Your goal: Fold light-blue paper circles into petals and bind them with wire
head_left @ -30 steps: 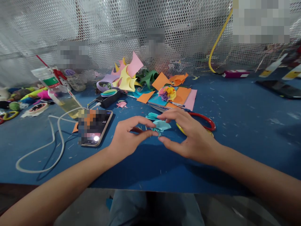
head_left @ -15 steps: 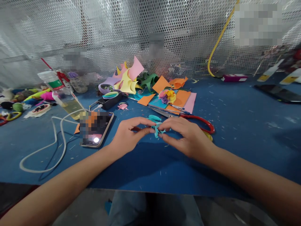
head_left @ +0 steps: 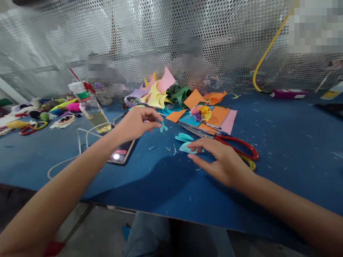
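The small, crumpled teal piece of thin paper (head_left: 163,127) is at the fingertips of the left hand (head_left: 137,123), and it appears lifted above the blue surface (head_left: 150,189). The grip of this hand is closed: thumb and index finger pinch one end, and the loose folds hang out. I judge this piece to be very light and soft; it should bend under small pressure, and may flatten or tear if squeezed strongly. The gathered end seems the safest place to hold.

The grip of the right hand (head_left: 221,162) leaves a narrow gap between thumb and index finger, at the pale blue, petal-shaped paper (head_left: 184,147); I cannot tell if a fingertip touches it. Just behind it lie folded turquoise paper petals (head_left: 183,137). Such flat pieces may slide easily, so a raised edge would be the better place for lifting. The large scissors with red and yellow handles (head_left: 219,137) lie partly behind this hand.
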`<control>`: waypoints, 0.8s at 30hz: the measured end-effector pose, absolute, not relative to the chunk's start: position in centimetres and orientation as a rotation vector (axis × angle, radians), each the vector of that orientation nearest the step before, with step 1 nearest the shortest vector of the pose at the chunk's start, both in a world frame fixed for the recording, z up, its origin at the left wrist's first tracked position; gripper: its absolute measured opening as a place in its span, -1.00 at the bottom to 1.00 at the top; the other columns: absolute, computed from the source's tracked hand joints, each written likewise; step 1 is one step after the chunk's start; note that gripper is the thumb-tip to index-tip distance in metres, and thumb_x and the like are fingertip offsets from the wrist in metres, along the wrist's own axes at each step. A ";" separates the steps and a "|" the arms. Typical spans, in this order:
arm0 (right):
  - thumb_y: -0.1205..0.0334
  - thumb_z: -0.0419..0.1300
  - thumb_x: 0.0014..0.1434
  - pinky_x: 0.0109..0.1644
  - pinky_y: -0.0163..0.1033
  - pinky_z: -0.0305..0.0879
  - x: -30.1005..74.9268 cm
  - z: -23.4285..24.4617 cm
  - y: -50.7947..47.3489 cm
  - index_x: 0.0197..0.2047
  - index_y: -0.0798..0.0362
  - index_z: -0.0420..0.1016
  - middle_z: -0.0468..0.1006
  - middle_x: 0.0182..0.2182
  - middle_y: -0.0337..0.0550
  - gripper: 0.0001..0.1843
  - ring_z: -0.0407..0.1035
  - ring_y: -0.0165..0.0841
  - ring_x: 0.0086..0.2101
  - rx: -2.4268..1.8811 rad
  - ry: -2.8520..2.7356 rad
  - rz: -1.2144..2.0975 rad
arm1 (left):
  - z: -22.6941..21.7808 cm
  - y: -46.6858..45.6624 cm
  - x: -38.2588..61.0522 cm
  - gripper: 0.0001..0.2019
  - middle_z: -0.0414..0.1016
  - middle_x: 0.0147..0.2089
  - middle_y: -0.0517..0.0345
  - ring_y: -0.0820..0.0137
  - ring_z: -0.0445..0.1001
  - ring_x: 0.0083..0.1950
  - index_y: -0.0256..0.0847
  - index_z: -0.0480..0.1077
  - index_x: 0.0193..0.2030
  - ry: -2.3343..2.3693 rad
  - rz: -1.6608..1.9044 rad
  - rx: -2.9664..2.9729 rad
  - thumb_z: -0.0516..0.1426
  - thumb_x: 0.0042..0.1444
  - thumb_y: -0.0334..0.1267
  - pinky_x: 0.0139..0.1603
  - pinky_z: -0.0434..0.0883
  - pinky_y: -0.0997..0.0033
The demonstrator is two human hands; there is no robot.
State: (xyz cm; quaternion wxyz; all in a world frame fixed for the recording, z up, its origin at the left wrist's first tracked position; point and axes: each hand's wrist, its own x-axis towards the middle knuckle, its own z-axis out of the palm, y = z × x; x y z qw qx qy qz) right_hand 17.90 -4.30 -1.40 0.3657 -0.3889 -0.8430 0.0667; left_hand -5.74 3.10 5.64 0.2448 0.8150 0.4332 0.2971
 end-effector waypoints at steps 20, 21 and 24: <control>0.20 0.12 0.09 -0.13 -0.12 0.31 19.9 -3.1 -1.4 -0.13 0.06 0.39 0.51 -0.18 -0.06 -0.74 0.39 -0.22 -0.19 -1.337 -2.171 0.381 | -0.5 2.1 0.2 -0.77 0.52 -0.35 0.16 0.35 0.42 -0.32 -0.15 0.48 -0.34 1.148 0.335 2.513 0.16 -0.03 -0.05 -0.40 0.23 0.45; 0.21 0.11 0.09 -0.15 -0.14 0.32 19.8 -3.1 -1.4 -0.14 0.07 0.40 0.52 -0.22 -0.07 -0.75 0.40 -0.24 -0.23 -1.343 -2.178 0.418 | -0.7 2.1 0.2 -0.80 0.51 -0.38 0.17 0.38 0.42 -0.34 -0.16 0.48 -0.35 1.137 0.343 2.493 0.15 -0.01 -0.09 -0.40 0.23 0.47; 0.22 0.11 0.10 -0.24 -0.19 0.33 19.8 -3.1 -1.3 -0.15 0.06 0.40 0.53 -0.33 -0.13 -0.77 0.41 -0.31 -0.35 -1.312 -2.143 0.567 | -0.6 1.9 -0.1 -0.80 0.49 -0.43 0.19 0.47 0.38 -0.42 -0.21 0.46 -0.38 1.089 0.369 2.428 0.10 0.06 -0.13 -0.42 0.25 0.51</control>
